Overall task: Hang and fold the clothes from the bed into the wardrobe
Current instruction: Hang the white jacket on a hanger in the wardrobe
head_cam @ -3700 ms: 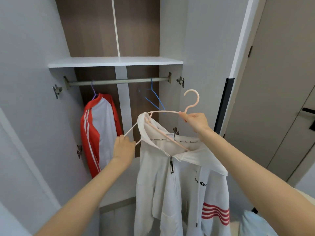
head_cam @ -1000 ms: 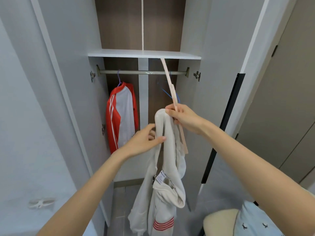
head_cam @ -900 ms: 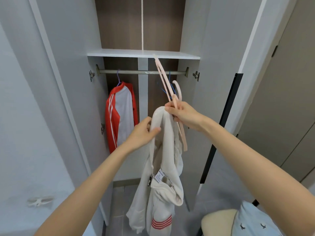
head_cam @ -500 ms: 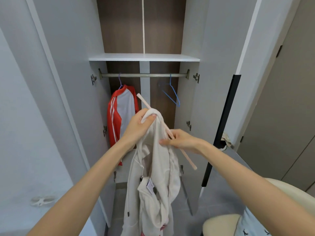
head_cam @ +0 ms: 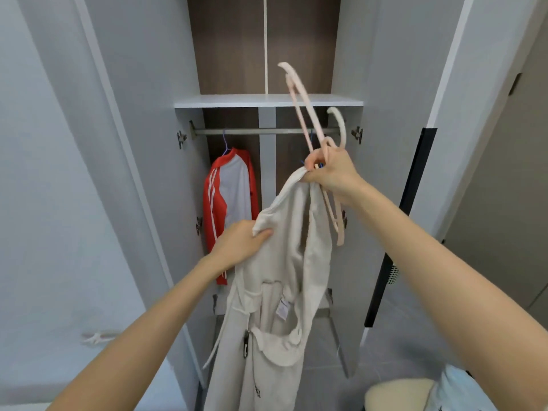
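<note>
Mid frame, the right hand (head_cam: 329, 170) pinches the hanger (head_cam: 342, 129) and jacket (head_cam: 284, 262) top together. The left hand (head_cam: 240, 244) grips the jacket's edge, likely to open it for the hanger.

The hoodie (head_cam: 284, 262) gripped by the left hand (head_cam: 240, 244) and the right hand (head_cam: 332, 170) is plain cream, with a white label (head_cam: 283, 310) and a black zip pull (head_cam: 246, 345) below the left hand. The hanger (head_cam: 299, 96) rising from the right hand is pale pink. Beyond the left hand, a jacket (head_cam: 231, 191) has a whitish body and red sleeves with white stripes, and it hangs on a blue hook (head_cam: 226, 143). Above both hands the shelf (head_cam: 237, 100) is white, the rail (head_cam: 252, 131) is dull grey and the back panel (head_cam: 231, 48) is dark brown wood grain. The wardrobe doors (head_cam: 148, 114) are light grey. A black strip (head_cam: 406, 203) runs to the right of the right hand.
</note>
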The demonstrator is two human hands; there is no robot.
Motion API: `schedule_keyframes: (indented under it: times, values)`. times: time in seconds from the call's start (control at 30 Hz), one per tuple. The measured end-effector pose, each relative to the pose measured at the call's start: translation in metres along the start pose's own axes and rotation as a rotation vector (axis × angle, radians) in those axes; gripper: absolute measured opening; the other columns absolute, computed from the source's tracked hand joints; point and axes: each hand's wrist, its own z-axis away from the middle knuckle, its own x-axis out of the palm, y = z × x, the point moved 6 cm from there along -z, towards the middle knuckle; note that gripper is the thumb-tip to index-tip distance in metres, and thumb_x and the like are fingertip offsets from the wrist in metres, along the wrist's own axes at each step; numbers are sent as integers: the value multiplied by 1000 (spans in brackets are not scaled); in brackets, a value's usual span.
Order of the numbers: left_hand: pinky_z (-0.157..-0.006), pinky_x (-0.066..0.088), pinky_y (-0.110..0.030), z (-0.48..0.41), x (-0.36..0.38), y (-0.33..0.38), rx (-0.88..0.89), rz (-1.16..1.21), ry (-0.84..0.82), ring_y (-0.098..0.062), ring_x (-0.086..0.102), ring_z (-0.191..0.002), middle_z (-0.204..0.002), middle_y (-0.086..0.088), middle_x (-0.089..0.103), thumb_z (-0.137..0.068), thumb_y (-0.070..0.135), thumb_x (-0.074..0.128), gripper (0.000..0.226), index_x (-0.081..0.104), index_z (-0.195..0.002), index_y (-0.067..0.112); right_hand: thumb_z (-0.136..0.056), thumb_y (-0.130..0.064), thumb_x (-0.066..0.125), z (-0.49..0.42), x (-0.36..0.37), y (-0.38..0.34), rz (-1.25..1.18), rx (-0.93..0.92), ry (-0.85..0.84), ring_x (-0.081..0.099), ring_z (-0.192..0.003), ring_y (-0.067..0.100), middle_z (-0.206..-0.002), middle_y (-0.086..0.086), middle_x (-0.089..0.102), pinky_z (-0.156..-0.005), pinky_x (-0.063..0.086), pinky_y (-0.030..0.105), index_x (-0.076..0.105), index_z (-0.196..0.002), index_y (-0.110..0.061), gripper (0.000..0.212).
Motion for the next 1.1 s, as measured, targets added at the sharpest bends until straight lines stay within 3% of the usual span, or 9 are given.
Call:
schedule_keyframes:
  times: [0.13,0.2,0.37,0.53,0.67,0.83,0.93,1.03,1.1]
  values:
    - [-55,45,-15,3,3,-28,-267,545,-3,-5,63,-73,-76,14,69,-91,43,59,22,72,-86,27,-73,7,74,13,12,21,64,133,-199,41,-48,5,-63,-4,46,-39,32,13,54,-61,-15,33]
    - [-60,46,-20,0,5,-40,-367,705,17,-8,64,-82,-88,10,70,-88,45,63,22,72,-93,25,-74,3,77,23,14,37,51,235,-286,34,-44,8,-62,0,44,-36,24,18,56,-72,-13,27]
    - [-72,47,-30,-17,23,-67,-638,830,64,-24,61,-88,-103,-9,65,-92,29,60,35,61,-118,5,-95,-30,60,39,6,50,74,311,-327,30,-47,9,-72,2,49,-37,24,17,58,-100,-13,18]
    - [-90,46,-39,-18,38,-86,-847,880,158,-33,58,-110,-126,-17,58,-96,28,47,49,44,-136,1,-103,-31,41,60,-17,75,156,373,-288,22,-46,10,-61,-1,30,-37,19,19,64,-110,-16,29]
    - [-83,45,-36,-29,56,-74,-787,774,69,-27,57,-89,-112,-16,59,-97,31,43,45,47,-131,1,-98,-27,48,88,-18,104,148,538,-429,19,-42,9,-58,-3,26,-36,17,18,67,-93,-18,22]
    - [-90,43,-35,-49,68,-44,-620,661,9,-34,54,-113,-127,-17,55,-99,37,41,51,45,-134,0,-94,-24,53,104,-15,132,104,657,-475,17,-40,8,-55,-5,26,-34,16,17,63,-91,-18,13]
    - [-83,44,-33,-62,60,-36,-518,623,13,-28,57,-102,-117,-15,60,-100,36,40,46,49,-129,2,-94,-23,54,101,-22,138,76,716,-474,16,-39,8,-52,-7,26,-33,15,16,62,-88,-18,11]
    - [-69,43,-29,-70,48,-30,-493,590,22,-19,56,-80,-89,-5,60,-100,36,38,42,54,-120,3,-94,-23,55,97,-28,140,68,734,-486,16,-39,8,-52,-7,26,-32,15,16,62,-88,-17,10]
    - [-73,41,-30,-74,47,-22,-463,564,11,-21,56,-84,-97,-7,61,-100,38,36,44,54,-122,4,-92,-23,56,95,-21,139,86,714,-520,16,-40,9,-52,-6,27,-33,16,17,60,-90,-16,7]
